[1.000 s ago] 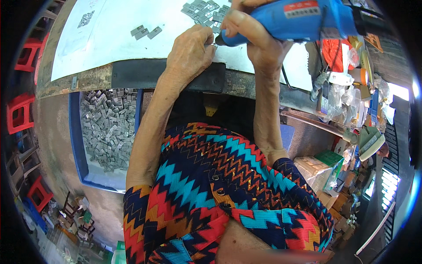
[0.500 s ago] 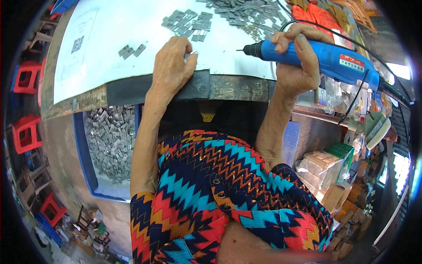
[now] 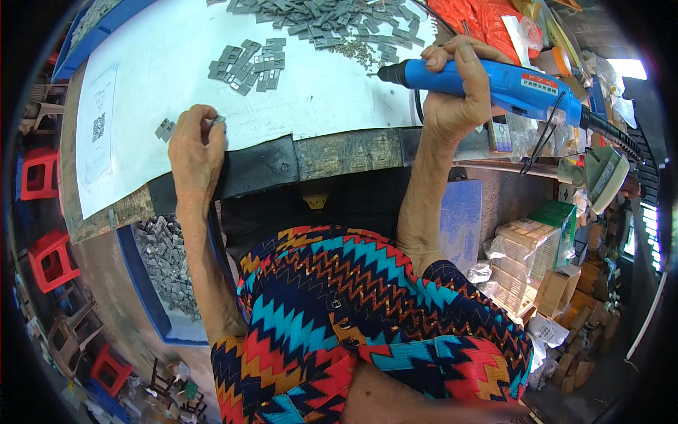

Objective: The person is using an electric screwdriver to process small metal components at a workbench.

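Note:
My right hand [image 3: 459, 95] is wrapped round a blue electric screwdriver [image 3: 519, 88]. The bit points left, close to a scatter of tiny brass-coloured screws [image 3: 357, 51] on the white sheet. Near the table's front edge, my left hand [image 3: 194, 152] has its fingers curled, with a small grey piece [image 3: 218, 120] showing at the thumb and fingertips. Just left of that hand lie small grey rectangular parts [image 3: 164, 129], partly hidden by it. A cluster of similar grey parts [image 3: 247, 67] sits farther back, and a large heap of them [image 3: 318, 18] lies beyond.
Below the table edge at left, a blue bin [image 3: 145, 283] holds many grey parts. Another blue tray [image 3: 67, 60] stands at the far left corner. A printed sheet [image 3: 95, 141] lies on the table's left. Orange-red plastic [image 3: 473, 25] and a black cable lie at far right.
My left hand has moved left, closer to the few loose grey parts. The screwdriver's bit is nearer the screws. The whole view has shifted too.

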The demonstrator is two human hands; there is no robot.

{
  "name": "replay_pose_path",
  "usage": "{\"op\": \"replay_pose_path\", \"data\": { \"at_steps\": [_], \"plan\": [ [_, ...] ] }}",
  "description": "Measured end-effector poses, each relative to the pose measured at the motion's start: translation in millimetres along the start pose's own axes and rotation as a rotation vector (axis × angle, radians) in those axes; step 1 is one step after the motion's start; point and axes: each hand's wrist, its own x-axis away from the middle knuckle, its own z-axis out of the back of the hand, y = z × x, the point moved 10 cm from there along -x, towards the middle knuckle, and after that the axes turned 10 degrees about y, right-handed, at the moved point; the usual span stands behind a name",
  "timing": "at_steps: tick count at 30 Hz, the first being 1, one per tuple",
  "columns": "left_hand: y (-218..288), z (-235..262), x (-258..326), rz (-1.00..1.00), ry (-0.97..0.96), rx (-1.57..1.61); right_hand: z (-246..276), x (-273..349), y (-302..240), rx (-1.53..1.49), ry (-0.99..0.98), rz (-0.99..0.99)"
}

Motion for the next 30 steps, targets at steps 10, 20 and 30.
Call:
{"op": "replay_pose_path", "data": {
  "at_steps": [10,20,30],
  "plan": [
    [-12,17,3,0.01,0.112,-0.088,6,-6,2,0.08,0.09,0.095],
    [-19,18,6,-0.016,0.131,-0.087,9,-5,3,0.122,0.075,0.11],
    [-18,20,6,0.0,0.134,-0.059,13,-7,6,0.118,0.106,0.085]
  ]
}}
